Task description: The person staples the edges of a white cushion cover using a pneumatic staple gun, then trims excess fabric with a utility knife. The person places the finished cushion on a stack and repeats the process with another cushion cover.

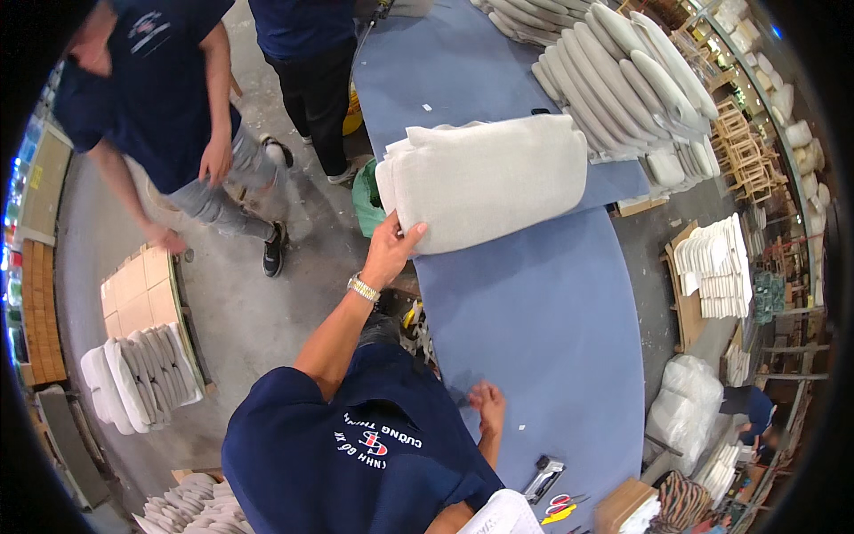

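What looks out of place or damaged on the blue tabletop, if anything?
Nothing seems spilled or damaged. Only two tiny white scraps look stray, lying loose on the blue tabletop: one beyond the pale cushion, another near the metal hand tool.

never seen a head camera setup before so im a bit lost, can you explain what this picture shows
No machine here: each grip is a person's bare hand. A wide camera on that person's head looks down, and its lens bends straight edges. The left grip holds the near left corner of some pale cushions over the blue table. The right grip is blurred; nothing shows in it. Also on the table: piled cushions, a stapler and red-handled scissors.
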The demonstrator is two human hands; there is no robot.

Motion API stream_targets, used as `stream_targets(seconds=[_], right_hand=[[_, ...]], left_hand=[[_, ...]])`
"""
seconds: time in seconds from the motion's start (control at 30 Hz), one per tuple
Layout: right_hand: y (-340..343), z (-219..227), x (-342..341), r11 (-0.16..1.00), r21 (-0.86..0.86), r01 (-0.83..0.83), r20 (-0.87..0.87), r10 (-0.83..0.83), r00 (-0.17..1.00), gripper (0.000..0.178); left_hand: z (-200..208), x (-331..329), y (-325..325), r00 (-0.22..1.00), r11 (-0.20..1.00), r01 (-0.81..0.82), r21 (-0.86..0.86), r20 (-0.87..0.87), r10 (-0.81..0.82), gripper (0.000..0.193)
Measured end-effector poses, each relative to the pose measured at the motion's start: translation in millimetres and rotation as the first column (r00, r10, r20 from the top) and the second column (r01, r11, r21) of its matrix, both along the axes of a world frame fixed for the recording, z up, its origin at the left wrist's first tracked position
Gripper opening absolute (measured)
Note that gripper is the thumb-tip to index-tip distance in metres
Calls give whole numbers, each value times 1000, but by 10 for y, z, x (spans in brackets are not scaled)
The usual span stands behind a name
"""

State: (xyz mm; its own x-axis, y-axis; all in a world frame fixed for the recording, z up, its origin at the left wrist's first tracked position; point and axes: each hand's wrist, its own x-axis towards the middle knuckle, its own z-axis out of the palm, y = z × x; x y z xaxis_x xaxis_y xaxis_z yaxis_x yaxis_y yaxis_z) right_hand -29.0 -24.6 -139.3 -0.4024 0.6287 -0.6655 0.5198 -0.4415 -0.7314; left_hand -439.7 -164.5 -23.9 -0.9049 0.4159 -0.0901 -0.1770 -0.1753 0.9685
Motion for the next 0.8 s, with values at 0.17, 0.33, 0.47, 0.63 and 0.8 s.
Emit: stream_targets(seconds=[0.17,0.33,0.47,0.63,0.8], right_hand=[[755,363,-1369,996,90,-24,-105,34,994,40],[1162,825,-2774,994,-50,94,-416,-106,903,58],[1327,855,-3575,968,-68,243,-517,-242,821,62],[1269,933,-3729,968,-10,249,-605,-204,770,72],[1107,1360,-3741,787,-558,262,-620,-606,499,69]], left_hand=[[16,-141,-125,995,994,75,-83,73,-69,52],[-210,-332,-51,968,994,104,-24,233,-95,49],[-289,-564,-26,885,986,5,166,458,-82,44],[-263,-519,-193,880,981,50,188,456,-132,43],[245,-481,-341,918,919,387,-78,131,-375,45]])
